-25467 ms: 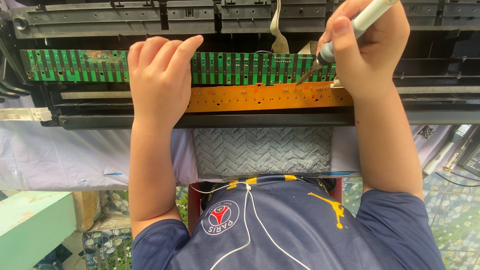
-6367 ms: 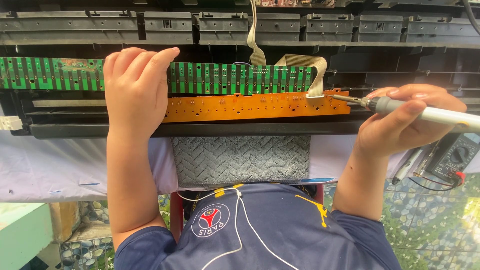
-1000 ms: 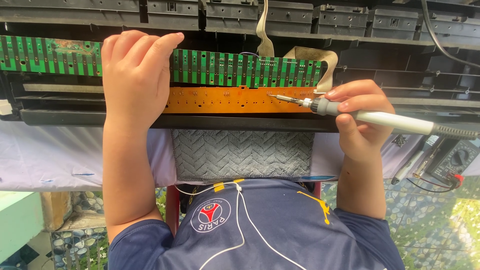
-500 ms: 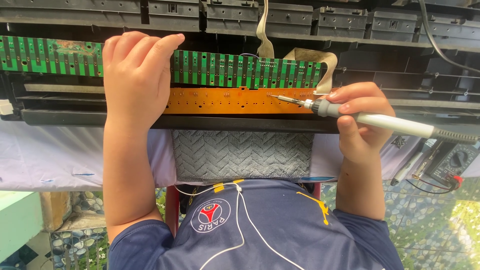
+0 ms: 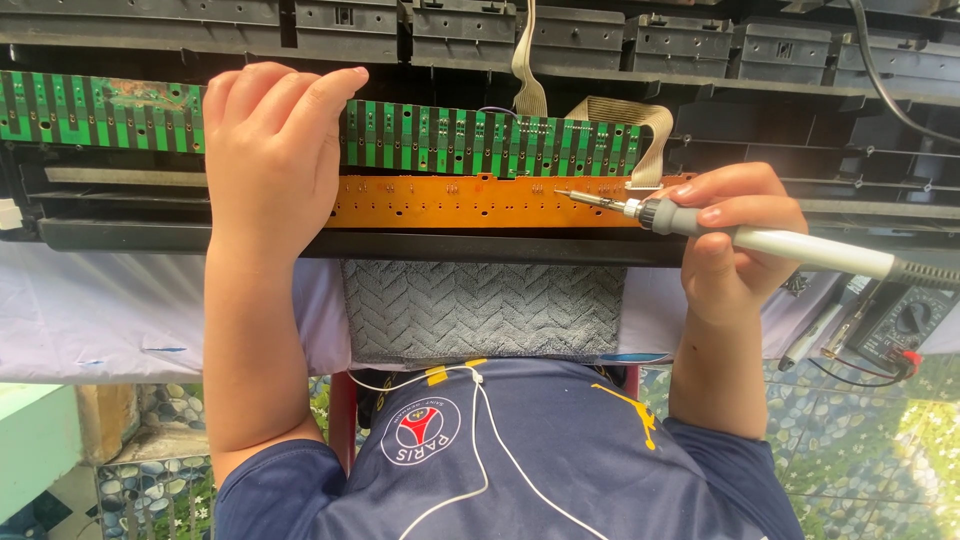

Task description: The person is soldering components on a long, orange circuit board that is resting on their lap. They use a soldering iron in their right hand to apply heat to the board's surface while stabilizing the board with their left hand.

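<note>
From the head camera, the right hand [image 5: 735, 235] pinched a grey soldering iron [image 5: 760, 238] at centre right, its tip touching the orange circuit board [image 5: 450, 200] mid-frame. The left hand [image 5: 270, 160], fingers pressed together, lay flat across the green circuit board [image 5: 480, 140] and the orange one, bracing. Soldering appeared under way; a steady tip seemed called for next.

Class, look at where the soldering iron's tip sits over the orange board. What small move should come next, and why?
Probably ease the soldering iron tip down onto the contact row of the orange board. The right hand holds the tip at that row, while the left hand lies flat across the green board, steadying it.
</note>
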